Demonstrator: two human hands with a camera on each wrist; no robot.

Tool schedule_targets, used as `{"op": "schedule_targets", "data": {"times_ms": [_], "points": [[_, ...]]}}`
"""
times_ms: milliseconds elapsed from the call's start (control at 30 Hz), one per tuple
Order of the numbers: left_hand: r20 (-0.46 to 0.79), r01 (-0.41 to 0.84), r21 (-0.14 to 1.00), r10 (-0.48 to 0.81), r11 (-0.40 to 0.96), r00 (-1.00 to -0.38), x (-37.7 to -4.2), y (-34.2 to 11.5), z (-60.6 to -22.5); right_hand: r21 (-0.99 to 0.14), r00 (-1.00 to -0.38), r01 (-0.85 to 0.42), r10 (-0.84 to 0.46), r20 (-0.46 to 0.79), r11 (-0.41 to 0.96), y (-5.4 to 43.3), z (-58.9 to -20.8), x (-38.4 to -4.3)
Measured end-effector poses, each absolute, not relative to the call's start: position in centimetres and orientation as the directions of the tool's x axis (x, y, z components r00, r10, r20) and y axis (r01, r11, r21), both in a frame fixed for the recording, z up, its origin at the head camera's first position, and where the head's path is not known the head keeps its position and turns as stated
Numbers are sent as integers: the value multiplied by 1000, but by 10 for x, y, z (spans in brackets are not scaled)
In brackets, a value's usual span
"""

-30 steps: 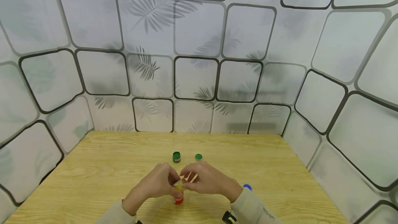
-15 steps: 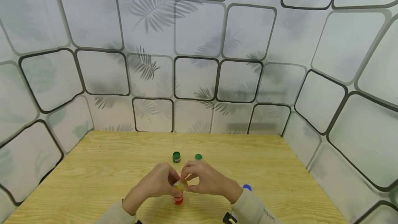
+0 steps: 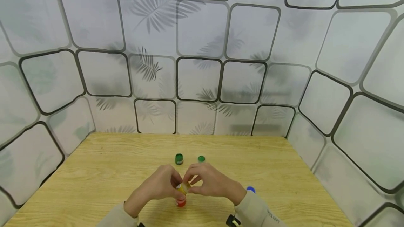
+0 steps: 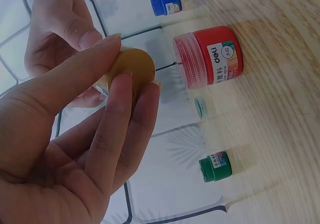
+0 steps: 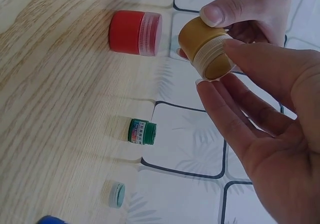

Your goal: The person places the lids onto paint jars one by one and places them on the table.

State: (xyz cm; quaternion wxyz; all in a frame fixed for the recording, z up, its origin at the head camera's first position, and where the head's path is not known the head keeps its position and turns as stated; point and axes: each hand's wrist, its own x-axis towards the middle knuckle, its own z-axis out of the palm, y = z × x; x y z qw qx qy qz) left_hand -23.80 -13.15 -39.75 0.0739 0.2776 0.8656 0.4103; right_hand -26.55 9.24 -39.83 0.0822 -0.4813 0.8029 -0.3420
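My left hand grips a small yellow paint jar by its body, thumb on one side and fingers on the other. The jar is tilted, its clear ribbed lid turned toward my right hand. Thumb and fingertips of the right hand pinch that lid at its edge, and it sits on the jar's mouth. Below the hands a red paint jar with a clear lid stands upright on the table. In the left wrist view the yellow jar's base faces the camera, and fingers hide much of its side.
A green paint jar stands without its lid farther back on the wooden table. The green-tinted lid lies to its right. A blue paint jar stands near the right wrist. Patterned curtain surrounds the table.
The right hand's fingers have shifted slightly around the yellow jar's lid, turning from half a second ago. The left hand and the jars on the table have stayed put.
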Motion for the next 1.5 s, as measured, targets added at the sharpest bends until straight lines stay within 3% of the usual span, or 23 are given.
{"op": "schedule_targets", "data": {"times_ms": [367,1200,1500], "points": [[97,415,760,545,500,-833,-237,-130,-397,-691,-556,-650,-818,148,317,93,-398,-266],[88,412,753,541,513,-836,-238,-129,-398,-646,-583,-661,-804,119,383,92,-397,-266],[87,408,753,538,515,-839,-238,-131,-397,-626,-545,-707,-817,188,328,95,-399,-265]]}}
